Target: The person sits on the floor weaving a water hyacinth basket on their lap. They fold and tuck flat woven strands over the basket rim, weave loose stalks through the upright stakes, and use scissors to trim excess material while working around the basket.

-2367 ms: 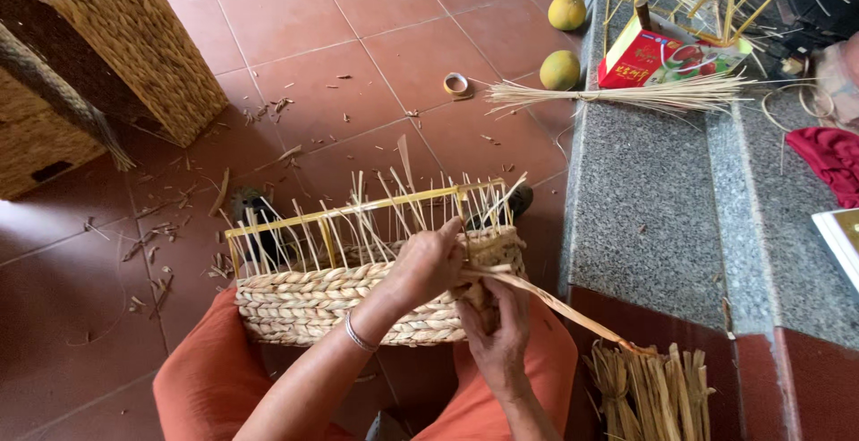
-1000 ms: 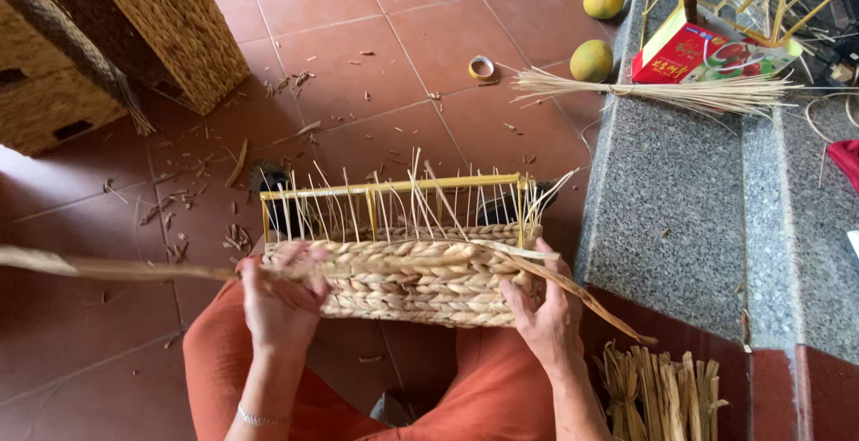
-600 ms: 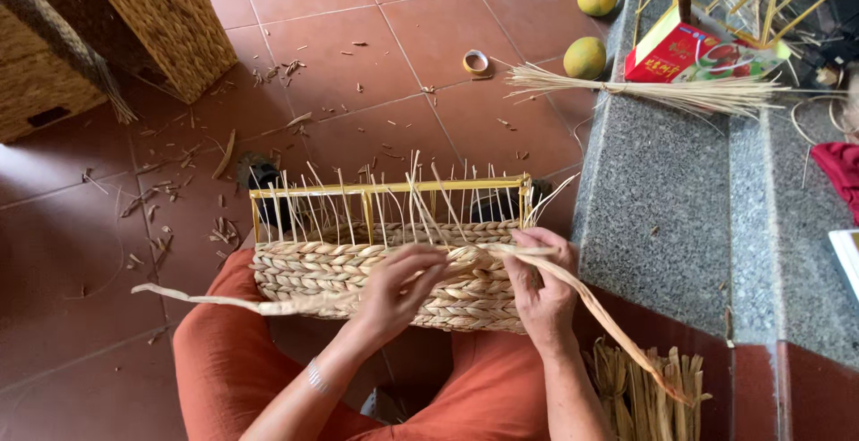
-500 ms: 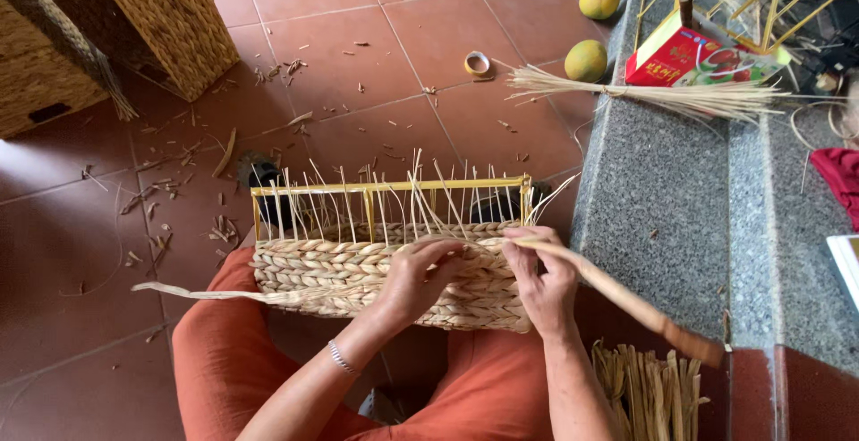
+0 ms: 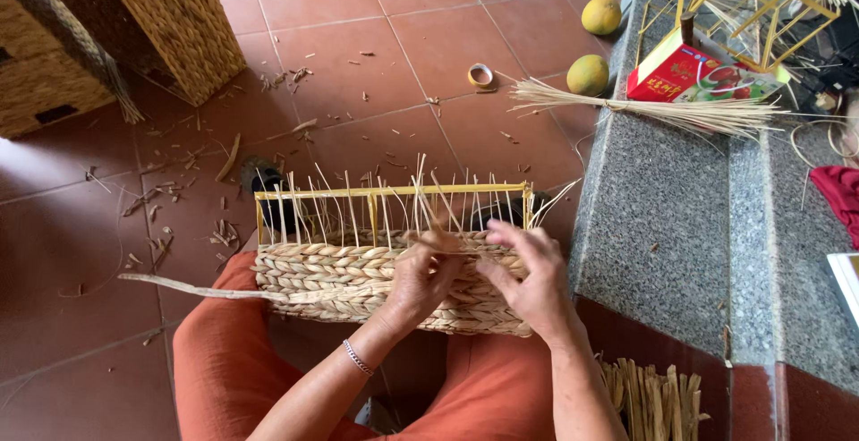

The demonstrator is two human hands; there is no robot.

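Note:
A half-woven straw basket on a yellow wire frame rests on my orange-clad lap. Thin pale upright stakes stick out above the woven part. My left hand and my right hand meet at the top edge of the weave, right of centre, pinching a flat straw strand between the stakes. That strand runs along the basket front and trails out to the left over the floor.
Finished woven baskets stand at the top left. Straw scraps litter the red tiles. A tape roll, two yellow-green fruits, a red box, a straw bundle and another yellow frame lie by the granite step.
The long strand, which stuck out to the right past my right hand, is now drawn in. Both hands have closed together at the top edge of the weave.

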